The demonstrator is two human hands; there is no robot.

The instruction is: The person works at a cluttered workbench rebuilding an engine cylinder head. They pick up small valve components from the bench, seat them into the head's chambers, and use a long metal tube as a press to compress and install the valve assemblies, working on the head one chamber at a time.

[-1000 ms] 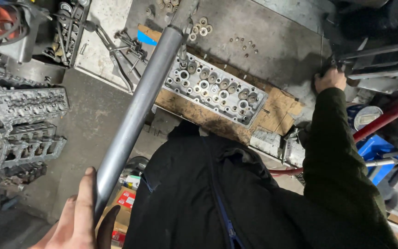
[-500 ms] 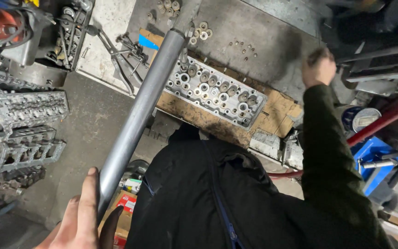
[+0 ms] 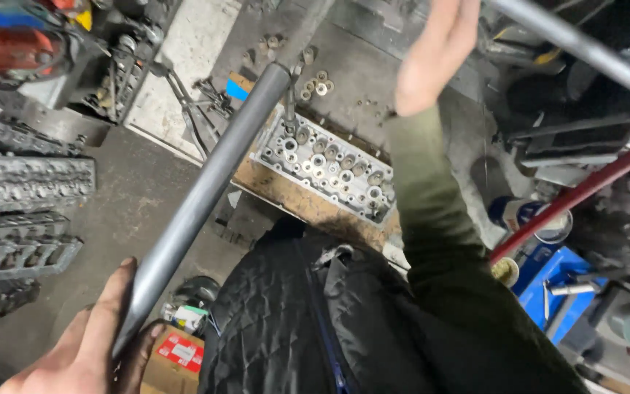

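Two hands apart, left hand (image 3: 85, 350) fingers grasping long grey pipe (image 3: 205, 197), right hand (image 3: 435, 55) raised, fingers released, empty.

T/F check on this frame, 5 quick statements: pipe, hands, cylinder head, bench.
1. The left hand grips the near end of the long grey pipe. True.
2. The right hand rests flat on the cylinder head. False: it is raised above the bench, open and empty, apart from the head.
3. The cylinder head lies on a wooden board on the bench. True.
4. The pipe's far end sits over the head's left end. True.
5. The loose washers lie in front of the head, nearest the person. False: they lie on the bench beyond the head.
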